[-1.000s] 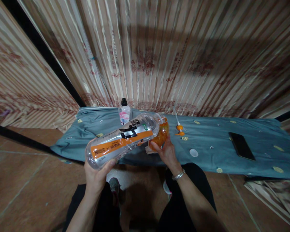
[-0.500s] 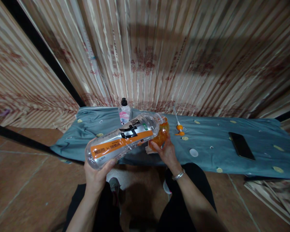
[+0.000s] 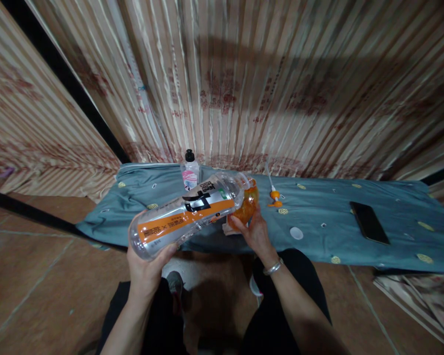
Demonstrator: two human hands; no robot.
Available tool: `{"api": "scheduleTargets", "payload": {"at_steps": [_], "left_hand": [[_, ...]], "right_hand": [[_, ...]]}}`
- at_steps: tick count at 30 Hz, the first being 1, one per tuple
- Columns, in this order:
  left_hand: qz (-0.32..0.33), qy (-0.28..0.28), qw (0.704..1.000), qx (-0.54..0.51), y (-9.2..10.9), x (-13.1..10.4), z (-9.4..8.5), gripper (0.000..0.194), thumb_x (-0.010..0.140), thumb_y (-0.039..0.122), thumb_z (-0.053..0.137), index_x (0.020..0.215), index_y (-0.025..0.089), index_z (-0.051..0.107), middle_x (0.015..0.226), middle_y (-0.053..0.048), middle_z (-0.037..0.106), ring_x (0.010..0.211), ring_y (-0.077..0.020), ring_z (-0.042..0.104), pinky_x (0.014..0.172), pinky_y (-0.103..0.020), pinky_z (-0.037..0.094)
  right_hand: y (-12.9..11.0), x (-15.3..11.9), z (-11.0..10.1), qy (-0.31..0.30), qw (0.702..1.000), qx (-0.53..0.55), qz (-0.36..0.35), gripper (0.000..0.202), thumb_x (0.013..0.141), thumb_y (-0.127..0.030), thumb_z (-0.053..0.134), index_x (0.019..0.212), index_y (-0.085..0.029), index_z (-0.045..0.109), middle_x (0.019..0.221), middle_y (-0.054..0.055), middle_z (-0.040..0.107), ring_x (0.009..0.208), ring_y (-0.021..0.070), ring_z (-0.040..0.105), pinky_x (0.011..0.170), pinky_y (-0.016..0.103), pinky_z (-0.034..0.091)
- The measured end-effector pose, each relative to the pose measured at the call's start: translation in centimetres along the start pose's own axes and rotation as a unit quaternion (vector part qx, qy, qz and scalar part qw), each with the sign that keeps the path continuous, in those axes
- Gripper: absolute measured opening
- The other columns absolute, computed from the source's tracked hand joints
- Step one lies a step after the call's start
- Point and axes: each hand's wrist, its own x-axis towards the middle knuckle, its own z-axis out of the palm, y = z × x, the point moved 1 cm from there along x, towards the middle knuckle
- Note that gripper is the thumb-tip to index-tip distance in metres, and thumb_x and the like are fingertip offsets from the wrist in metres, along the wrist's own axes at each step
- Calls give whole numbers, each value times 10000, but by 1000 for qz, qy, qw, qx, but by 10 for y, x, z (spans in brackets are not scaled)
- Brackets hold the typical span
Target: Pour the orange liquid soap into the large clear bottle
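My left hand point(image 3: 148, 268) is wrapped round the base end of a large clear plastic bottle point(image 3: 185, 213) with an orange and silver label. The bottle is tilted, its neck pointing right and meeting the top of an amber bottle point(image 3: 246, 207). My right hand point(image 3: 257, 234) grips that amber bottle from the right side, with a silver bracelet at the wrist. Whether liquid runs between the two mouths I cannot tell. An orange pump head point(image 3: 276, 197) with a thin clear tube lies just right of the amber bottle.
A teal patterned cloth point(image 3: 318, 217) covers the long, low surface before me. On it are a black-capped clear bottle point(image 3: 191, 172), a white round cap point(image 3: 296, 232) and a black phone point(image 3: 369, 223). Behind hangs a striped curtain point(image 3: 222, 88); black poles point(image 3: 70, 84) slant at the left.
The base of the large bottle has shifted very slightly left with my left hand. Both hands keep their grips, and the other things stay in place.
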Motion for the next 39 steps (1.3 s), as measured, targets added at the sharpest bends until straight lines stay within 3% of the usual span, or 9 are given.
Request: {"api": "scheduleTargets", "payload": {"at_steps": [7,14,21,32,39], "left_hand": [[-4,0,1000,-13,-2,-1,-3,950,541,367,1002,1378,196,588,1212,-97,752,1083,-306,738,1073,-475,555],[1,-3,1000,-22,-2,1,0,952,539,383,1004,1381,202,598,1240,-108,728,1168,-338,714,1129,-515,518],[8,-3,1000,-13,-3,0,-2,929,550,407,1000,1369,202,612,1224,-109,738,1130,-328,722,1107,-511,532],[2,-5,1000,13,-8,0,-4,957,561,461,984,1390,213,575,1267,-118,718,1144,-340,727,1084,-524,556],[-9,-8,1000,8,-11,0,-6,977,566,442,988,1416,202,570,1315,-137,710,1169,-341,718,1114,-533,532]], "right_hand": [[-1,0,-1,-1,1000,-7,-11,913,913,-665,675,1579,-114,382,1385,270,693,1269,411,710,1037,620,603],[-3,0,-1,7,1000,-6,-10,905,913,-678,663,1548,-88,406,1364,280,701,1242,402,726,1022,606,610],[1,0,-1,4,1000,-17,-8,877,909,-669,671,1569,-159,398,1435,249,671,1312,404,685,1065,629,580],[3,0,-1,-5,1000,-30,-8,947,921,-713,643,1570,-80,368,1357,279,709,1267,405,714,1031,602,605],[0,1,-2,-2,1000,-28,-13,882,926,-666,661,1568,-127,387,1427,267,672,1299,401,695,1055,614,594]]}}
